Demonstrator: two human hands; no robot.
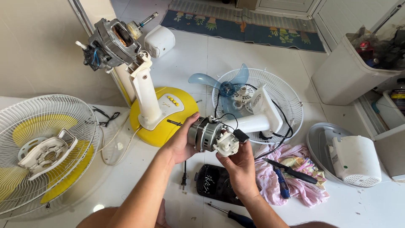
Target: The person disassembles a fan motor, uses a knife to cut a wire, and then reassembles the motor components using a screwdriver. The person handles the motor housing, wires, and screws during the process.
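My left hand (179, 141) grips the metal body of a fan motor (206, 134) from the left side, with the motor's shaft poking out past my fingers. My right hand (239, 162) holds the white gearbox (225, 143) and black capacitor (241, 135) at the motor's rear end. The motor is attached to a white fan neck (257, 120), and black wires run from it. Both hands hold the assembly above the white floor.
A yellow-based fan stand with a bare motor (145, 97) stands left. A white grille with yellow blade (42, 147), a grille with blue blade (236, 84), a black cover (215, 181), screwdrivers (232, 215), a pink cloth (291, 177), a white motor housing (354, 162) and a bin (354, 71) surround me.
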